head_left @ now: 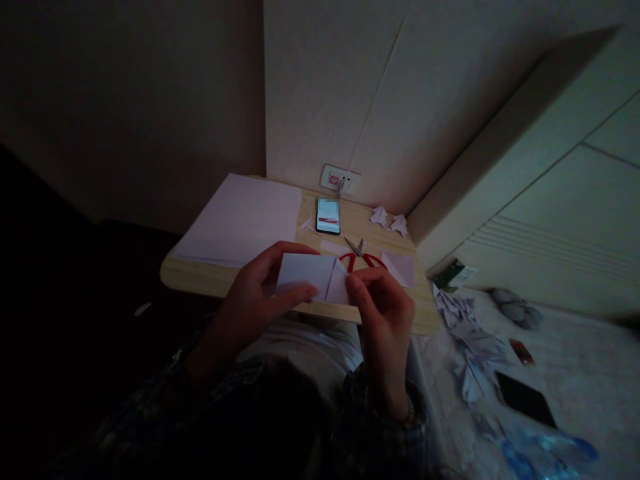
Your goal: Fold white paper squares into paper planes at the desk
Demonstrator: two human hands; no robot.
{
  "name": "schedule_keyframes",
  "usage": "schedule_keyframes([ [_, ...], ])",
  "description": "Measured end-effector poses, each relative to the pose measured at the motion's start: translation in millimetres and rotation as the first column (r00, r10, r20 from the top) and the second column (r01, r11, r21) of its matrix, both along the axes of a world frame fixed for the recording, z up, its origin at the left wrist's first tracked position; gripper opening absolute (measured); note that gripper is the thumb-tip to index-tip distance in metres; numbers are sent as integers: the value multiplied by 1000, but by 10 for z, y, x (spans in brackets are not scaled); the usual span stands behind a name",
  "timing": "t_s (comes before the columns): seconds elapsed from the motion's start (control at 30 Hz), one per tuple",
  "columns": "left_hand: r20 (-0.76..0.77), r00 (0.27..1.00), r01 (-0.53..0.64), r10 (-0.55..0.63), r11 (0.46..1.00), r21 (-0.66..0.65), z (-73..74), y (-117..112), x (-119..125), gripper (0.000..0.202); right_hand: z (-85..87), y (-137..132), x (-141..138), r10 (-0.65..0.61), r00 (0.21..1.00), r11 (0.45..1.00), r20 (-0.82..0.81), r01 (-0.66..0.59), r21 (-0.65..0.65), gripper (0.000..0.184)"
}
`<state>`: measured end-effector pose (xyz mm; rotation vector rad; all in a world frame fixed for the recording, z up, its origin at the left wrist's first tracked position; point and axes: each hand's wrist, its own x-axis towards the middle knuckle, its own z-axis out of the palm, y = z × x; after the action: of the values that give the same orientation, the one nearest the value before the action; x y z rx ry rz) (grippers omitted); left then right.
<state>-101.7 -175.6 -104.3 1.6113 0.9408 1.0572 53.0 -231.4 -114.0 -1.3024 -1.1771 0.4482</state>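
Observation:
A small folded piece of white paper [304, 272] is held up over the near edge of the wooden table, with a crease line near its right end. My left hand [267, 283] grips its left part, thumb on the front face and fingers behind. At the right end, my right hand [383, 300] pinches the paper's edge between thumb and fingers. Just behind the paper lie red-handled scissors [358, 250] with their blades apart. A pale square of paper [403, 268] rests to the right of the scissors.
On the table [195, 280] are a stack of white sheets [245, 217], a lit phone [328, 216] and two folded paper figures [389, 220]. A wall socket [340, 179] is behind. On the bed at right lie crumpled folded papers [473, 333] and a dark tablet-like slab [525, 399].

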Motion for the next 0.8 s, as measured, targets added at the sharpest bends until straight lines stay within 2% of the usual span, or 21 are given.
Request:
schedule_keyframes([
  [0.07, 32, 999, -18, 18, 1000, -9, -11, 12, 3, 26, -12, 16, -3, 24, 999, 999, 31, -25, 33, 6],
  [0.2, 67, 995, -69, 71, 997, -38, -16, 37, 20, 19, -25, 37, 13, 78, 967, 994, 244, -96, 61, 29],
  [0.27, 70, 994, -82, 86, 995, -52, -22, 49, 24, 22, -27, 43, 27, 102, 928, 990, 359, -129, 52, 32],
  [0.33, 69, 994, -74, 79, 995, -66, -30, 56, 21, 30, -26, 47, 39, 108, 908, 989, 405, -139, 47, 35],
  [0.57, 22, 1000, 7, -6, 999, -32, -13, 37, -6, 53, -20, 47, 43, 106, 924, 992, 368, -124, 24, 33],
  [0.8, -10, 1000, 5, -5, 999, 37, -38, 38, 3, 52, -21, 39, 24, 174, 946, 985, 273, -170, -39, 31],
])
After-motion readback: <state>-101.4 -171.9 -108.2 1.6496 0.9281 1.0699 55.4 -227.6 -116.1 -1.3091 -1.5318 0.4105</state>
